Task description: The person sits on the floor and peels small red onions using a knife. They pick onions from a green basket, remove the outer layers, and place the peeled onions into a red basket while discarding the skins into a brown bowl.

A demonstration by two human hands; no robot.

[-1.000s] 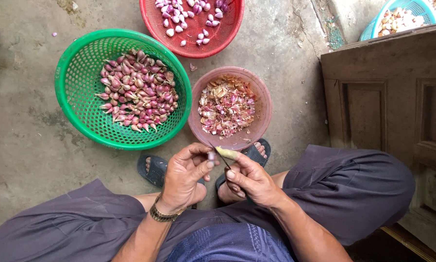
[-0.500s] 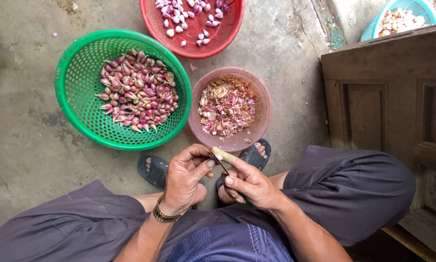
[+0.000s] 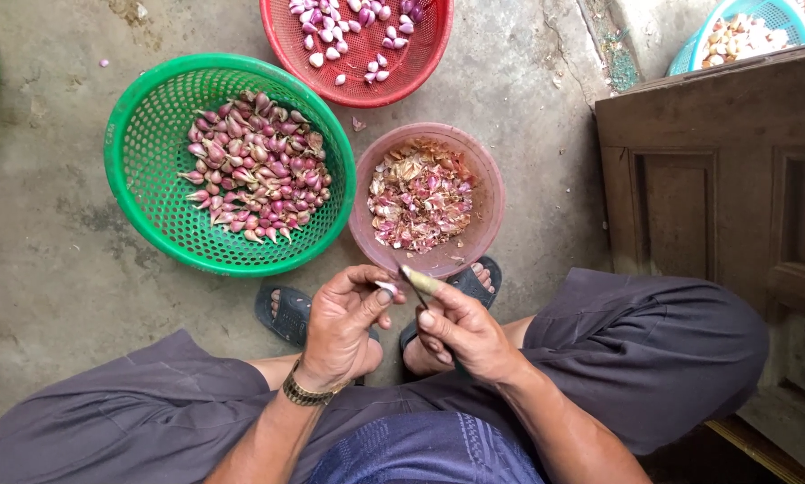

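the person sits low, knees apart in dark trousers, feet in dark sandals (image 3: 288, 314) on a concrete floor (image 3: 53, 269). left hand (image 3: 344, 324), a beaded band at the wrist, pinches a small pale shallot (image 3: 387, 289) between thumb and fingers, closed on it. right hand (image 3: 461, 330) is wrapped around a small knife (image 3: 418, 283), its tip raised just beside the shallot. directly beyond the hands stands a pink bowl (image 3: 488, 193) of dry skins and trimmings. left of it, a green basket (image 3: 142, 193) holds unpeeled purple shallots. farther off, a red basket (image 3: 420, 63) holds peeled ones. a wooden door (image 3: 716, 179) stands at the right, a teal basket (image 3: 761, 13) beyond it.
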